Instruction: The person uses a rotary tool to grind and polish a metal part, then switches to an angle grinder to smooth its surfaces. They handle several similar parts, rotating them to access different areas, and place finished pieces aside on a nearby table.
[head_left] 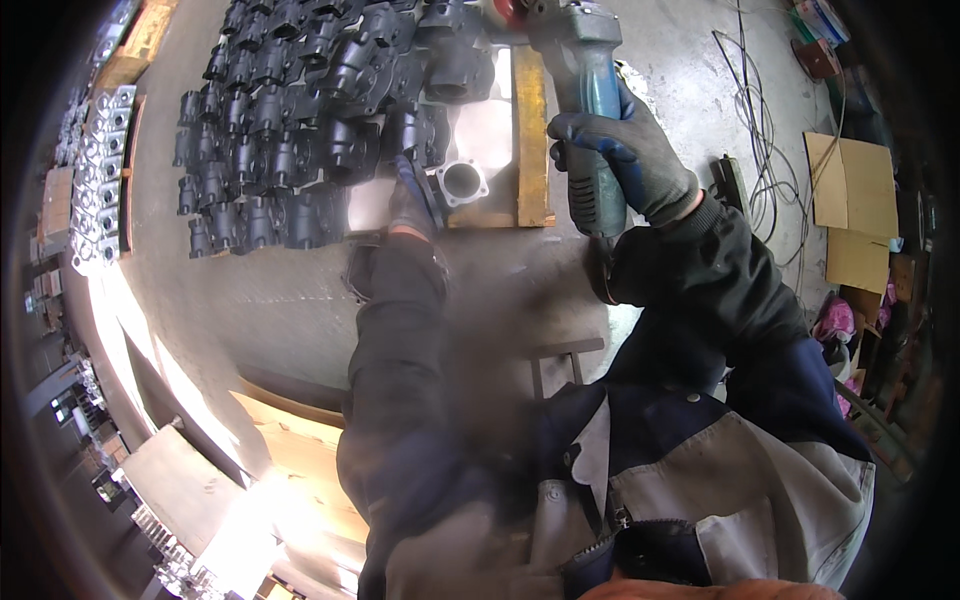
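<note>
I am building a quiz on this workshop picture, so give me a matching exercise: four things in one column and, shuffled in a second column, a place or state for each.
Things:
1. angle grinder
2. pale metal casting
3. dark castings
4. flat cardboard

Places or states:
A. packed in rows on the floor at upper left
B. gripped by the gloved right hand
C. lying on the floor at the right
D. under the gloved left hand, beside a wooden board

Pairs: 1-B, 2-D, 3-A, 4-C
</note>
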